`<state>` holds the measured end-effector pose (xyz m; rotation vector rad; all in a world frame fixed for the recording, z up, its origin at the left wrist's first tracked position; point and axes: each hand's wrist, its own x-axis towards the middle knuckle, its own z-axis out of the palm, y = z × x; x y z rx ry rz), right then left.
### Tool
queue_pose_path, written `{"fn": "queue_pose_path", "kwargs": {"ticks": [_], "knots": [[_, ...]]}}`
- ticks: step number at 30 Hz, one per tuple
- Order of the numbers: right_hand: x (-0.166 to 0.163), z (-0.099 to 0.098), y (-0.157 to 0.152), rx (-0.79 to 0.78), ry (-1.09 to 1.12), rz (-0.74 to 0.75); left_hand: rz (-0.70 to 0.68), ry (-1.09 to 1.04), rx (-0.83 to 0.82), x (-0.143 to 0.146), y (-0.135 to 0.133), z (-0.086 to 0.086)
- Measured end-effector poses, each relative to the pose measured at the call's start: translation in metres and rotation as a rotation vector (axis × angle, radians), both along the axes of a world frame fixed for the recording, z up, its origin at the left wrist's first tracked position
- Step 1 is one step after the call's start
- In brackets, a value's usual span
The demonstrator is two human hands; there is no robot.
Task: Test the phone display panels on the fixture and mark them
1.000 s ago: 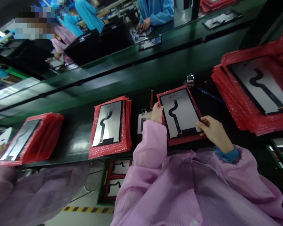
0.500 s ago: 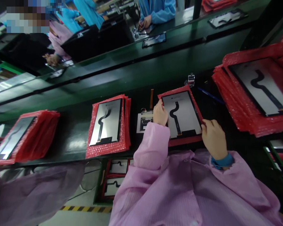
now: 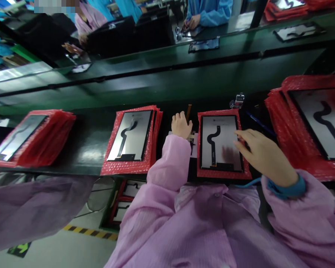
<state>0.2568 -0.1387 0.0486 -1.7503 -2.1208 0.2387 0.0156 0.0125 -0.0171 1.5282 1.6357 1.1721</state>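
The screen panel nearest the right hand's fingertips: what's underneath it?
Red bubble wrap shows around the edges of the screen panel. The wrap's middle, and anything below, is covered.

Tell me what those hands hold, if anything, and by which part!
No hold shows. The right hand, fingers apart, is over the edge of the screen panel. Whether the left hand grips anything can't be told: its underside is hidden.
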Motion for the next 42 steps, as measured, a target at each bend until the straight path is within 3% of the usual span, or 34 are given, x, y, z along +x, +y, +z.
{"fn": "queue_pose_path", "kwargs": {"ticks": [2,5,9,12,25,33,37,42], "knots": [[-0.010,-0.002,0.034,-0.002,0.012,0.050,-0.006,-0.075,-0.005,-0.002,0.004,-0.003],[-0.024,-0.022,0.068,-0.033,-0.011,0.072,-0.026,-0.223,0.008,-0.002,0.008,-0.005],[-0.029,-0.055,0.072,-0.095,-0.033,0.127,-0.050,-0.483,0.092,-0.004,0.014,-0.005],[-0.027,-0.067,0.061,-0.104,-0.071,0.174,-0.090,-0.519,0.131,-0.008,0.019,-0.006],[-0.043,-0.057,0.048,-0.148,-0.014,0.119,-0.295,-0.440,0.130,-0.005,0.007,0.009],[-0.039,-0.056,0.056,-0.174,0.560,0.114,-0.425,-0.335,0.102,0.003,-0.004,0.015],[-0.036,-0.066,0.061,-0.094,0.367,0.101,-0.458,-0.307,0.084,0.003,-0.004,0.012],[-0.041,-0.075,0.056,-0.169,0.091,0.117,-0.480,-0.222,0.151,0.001,-0.005,0.007]]}}
